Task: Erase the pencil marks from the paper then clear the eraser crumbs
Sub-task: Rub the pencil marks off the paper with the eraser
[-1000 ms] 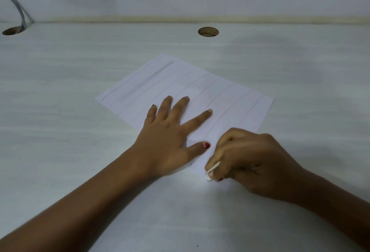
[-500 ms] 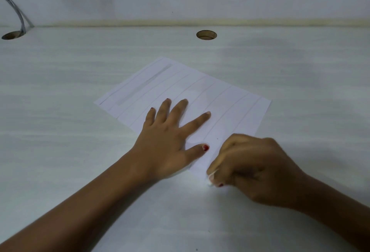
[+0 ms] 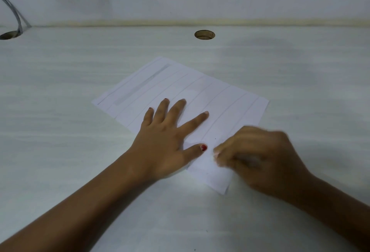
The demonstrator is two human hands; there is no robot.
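The fingers of the left hand were laid straight and spread apart, five of them pressed flat on the paper. The thumb pointed toward the right hand. That hand's fingers were curled and bunched together on the eraser. Only a pale tip of it was seen at the fingertips, since the whole hand was blurred. The eraser was held against the paper near the sheet's right edge, just beside the left thumb.

Two hands, one sheet and one eraser were counted. Several long pencil lines were drawn across the sheet, but their number could not be told because parts were hidden under the hands. One grey smeared band was seen near the sheet's far-left edge, and one dark speck between the hands.

The sheet was laid askew at the middle of the tabletop, with one corner turned toward the near edge and left uncovered by either hand. Bare surface was left on every side of it, widest to the left and right.

Two round holes were cut along the far edge, one at its middle and one at the far-left corner. Thin cables were led into the second, and both holes were well apart from the sheet.
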